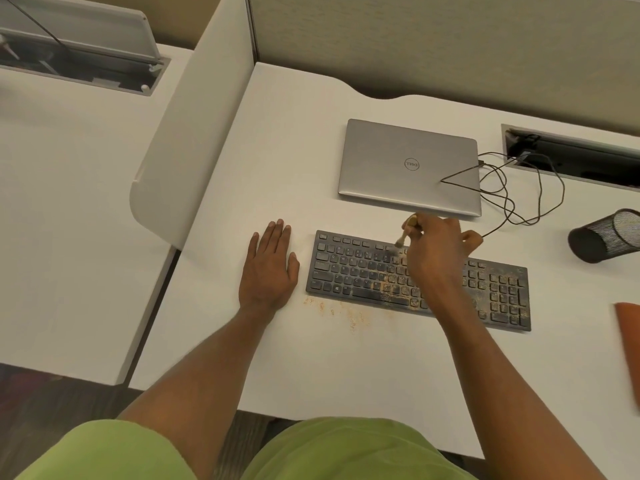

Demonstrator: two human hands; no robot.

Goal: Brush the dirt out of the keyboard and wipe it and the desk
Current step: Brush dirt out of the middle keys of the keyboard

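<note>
A black keyboard (360, 271) lies on the white desk (311, 358), dusted with orange-brown dirt over its middle and right keys. More dirt (341, 311) is scattered on the desk along its front left edge. My right hand (438, 252) hovers over the keyboard's upper middle and grips a small brush (403, 237), bristles down on the top key rows. My left hand (268, 268) rests flat on the desk just left of the keyboard, fingers straight.
A closed silver laptop (408, 164) sits behind the keyboard, its cable (519, 195) looping to a desk cable slot (571, 157). A black mesh pen cup (606, 237) lies on its side at the right. An orange cloth (628, 337) lies at the right edge. A partition (194, 133) stands left.
</note>
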